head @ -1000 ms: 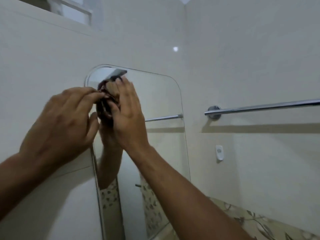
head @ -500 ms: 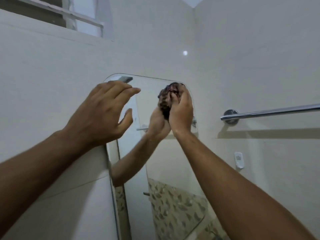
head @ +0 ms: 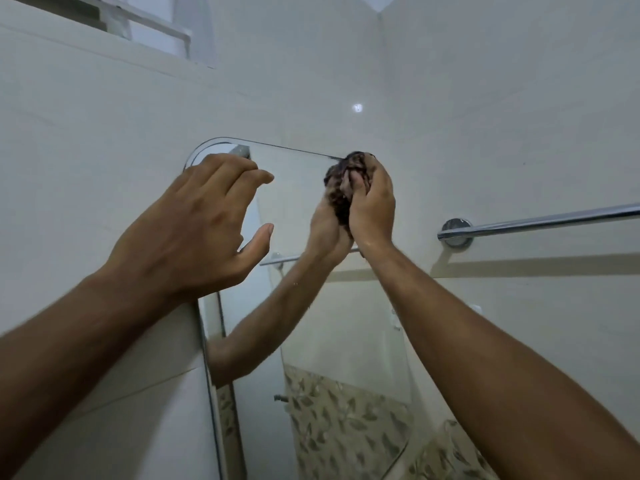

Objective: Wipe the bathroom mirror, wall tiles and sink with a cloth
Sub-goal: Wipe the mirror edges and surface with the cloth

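Observation:
A frameless mirror (head: pixel 349 323) with rounded corners hangs on the cream wall tiles (head: pixel 104 168). My right hand (head: pixel 374 206) grips a bunched dark patterned cloth (head: pixel 348 174) and presses it against the mirror's top right corner. The mirror shows the hand and forearm reflected. My left hand (head: pixel 194 230) is raised in front of the mirror's top left corner, fingers spread and loosely bent, holding nothing. The sink is out of view.
A chrome towel bar (head: pixel 540 220) runs along the right wall at hand height. A window frame (head: pixel 138 19) sits high on the left. Leaf-patterned tiles (head: pixel 446 455) show at the bottom right.
My right hand has carried the cloth from the mirror's top left across to its top right corner. The left hand has come off the cloth and stayed near the left edge.

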{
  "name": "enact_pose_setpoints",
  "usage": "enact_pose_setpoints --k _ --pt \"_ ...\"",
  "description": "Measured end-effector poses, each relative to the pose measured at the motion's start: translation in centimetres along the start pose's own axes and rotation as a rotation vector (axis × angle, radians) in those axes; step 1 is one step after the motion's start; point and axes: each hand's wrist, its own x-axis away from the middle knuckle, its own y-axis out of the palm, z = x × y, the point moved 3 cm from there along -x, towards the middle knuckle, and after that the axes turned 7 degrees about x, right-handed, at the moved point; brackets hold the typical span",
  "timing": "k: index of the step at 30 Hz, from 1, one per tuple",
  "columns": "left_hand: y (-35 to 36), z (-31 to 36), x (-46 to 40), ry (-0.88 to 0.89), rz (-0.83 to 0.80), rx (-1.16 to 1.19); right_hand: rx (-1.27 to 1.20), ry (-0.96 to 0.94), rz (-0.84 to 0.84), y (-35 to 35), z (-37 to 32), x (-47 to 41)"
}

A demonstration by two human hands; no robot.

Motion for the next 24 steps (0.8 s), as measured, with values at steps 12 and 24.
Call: enact_pose_setpoints --k 12,24 --pt "0.8 -0.7 -0.2 -0.012 0.011 0.009 0.015 -0.125 -0.066 0.4 -0.9 -1.2" --pt "0.5 -0.5 -0.1 -0.001 0.050 0.062 0.069 -0.075 -0.033 -0.2 2.5 3.1"
